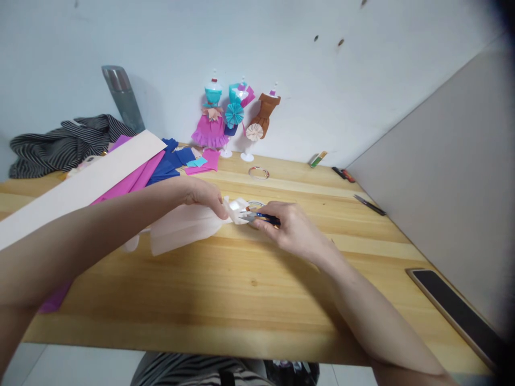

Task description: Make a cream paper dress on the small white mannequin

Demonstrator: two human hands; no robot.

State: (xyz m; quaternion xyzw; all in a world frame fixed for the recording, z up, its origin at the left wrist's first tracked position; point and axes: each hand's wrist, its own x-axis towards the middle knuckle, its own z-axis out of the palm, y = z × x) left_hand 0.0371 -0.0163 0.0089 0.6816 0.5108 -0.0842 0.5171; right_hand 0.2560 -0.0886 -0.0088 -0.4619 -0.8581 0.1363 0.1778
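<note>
My left hand is closed around a small mannequin dressed in pale pink crepe paper, which lies tilted on its side above the table. Its white round base pokes out at the left, under my forearm. In my right hand is a pair of scissors with dark blue handles. The blades reach the crumpled paper at the mannequin's upper end, just right of my left fingertips. A clear ring, like a tape roll, is partly hidden behind the scissors.
Three dressed mini mannequins stand by the wall, near a tape roll. Crepe paper sheets, a long pale strip, striped cloth and a flask fill the left. A utility knife and phone lie right.
</note>
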